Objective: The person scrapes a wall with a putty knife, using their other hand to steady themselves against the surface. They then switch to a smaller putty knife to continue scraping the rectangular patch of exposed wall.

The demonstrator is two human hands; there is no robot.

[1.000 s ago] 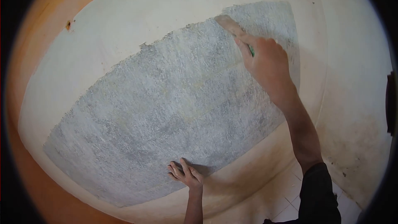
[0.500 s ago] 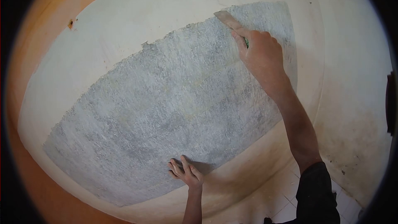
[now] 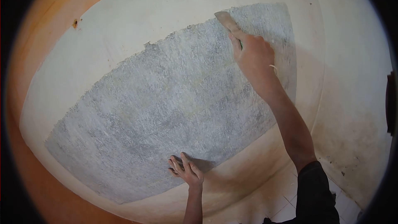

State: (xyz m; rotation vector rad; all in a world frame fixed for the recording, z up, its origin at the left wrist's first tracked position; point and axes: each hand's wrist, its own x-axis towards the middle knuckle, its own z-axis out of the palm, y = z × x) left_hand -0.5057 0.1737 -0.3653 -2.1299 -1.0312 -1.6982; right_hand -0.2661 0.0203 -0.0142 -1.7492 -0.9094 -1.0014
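Note:
My right hand is closed round the handle of a putty knife, with a bit of green showing between the fingers. The knife's dusty blade lies at the ragged upper edge of a rough grey patch on the wall, where it meets the pale coating. A small pale curled strip shows by my right wrist. Lower down, my left hand rests on the grey patch near its bottom edge, fingers spread and holding nothing.
An orange band borders the pale wall on the left. To the right, past a corner, stands another pale wall, stained lower down. White floor tiles show at the bottom right. A dark object sits at the right edge.
My right hand has shifted slightly left and down, and the putty knife stands a little steeper. The pale curl by the wrist has come into view. My left hand stays in place.

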